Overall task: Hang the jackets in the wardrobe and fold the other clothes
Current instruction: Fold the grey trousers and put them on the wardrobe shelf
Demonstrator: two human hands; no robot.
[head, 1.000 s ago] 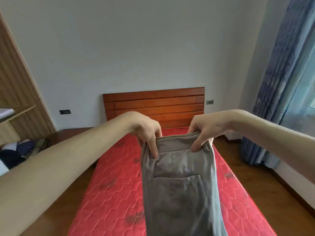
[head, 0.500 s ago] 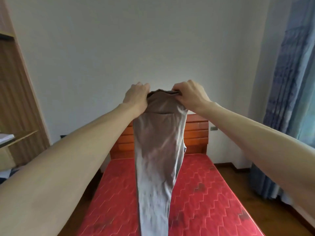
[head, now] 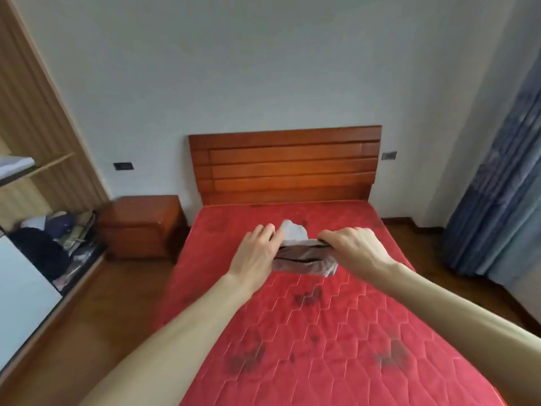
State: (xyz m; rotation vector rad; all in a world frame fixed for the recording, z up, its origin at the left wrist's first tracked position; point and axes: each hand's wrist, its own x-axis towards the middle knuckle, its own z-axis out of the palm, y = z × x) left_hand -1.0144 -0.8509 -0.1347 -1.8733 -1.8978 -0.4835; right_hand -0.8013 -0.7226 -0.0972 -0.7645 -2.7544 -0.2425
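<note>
Left hand [head: 257,256] and right hand [head: 355,250]: we are reaching both out over the red mattress [head: 330,332], each pinching one end of the waistband of the grey-brown trousers [head: 304,259], fingers curled into the cloth.

Trousers: we are holding them bunched between the two hands, over the middle of the bed and about touching it; whether the legs are folded beneath we cannot tell. The waistband is running left to right across the bed, so we are judging the long axis to lie crosswise for now.

Handling: we are judging the cloth soft, light and limp, apt to sag and crease; the waistband corners are the sound grip.

Beyond: pale lining [head: 292,231] is showing above; wooden headboard [head: 285,165] behind.
</note>
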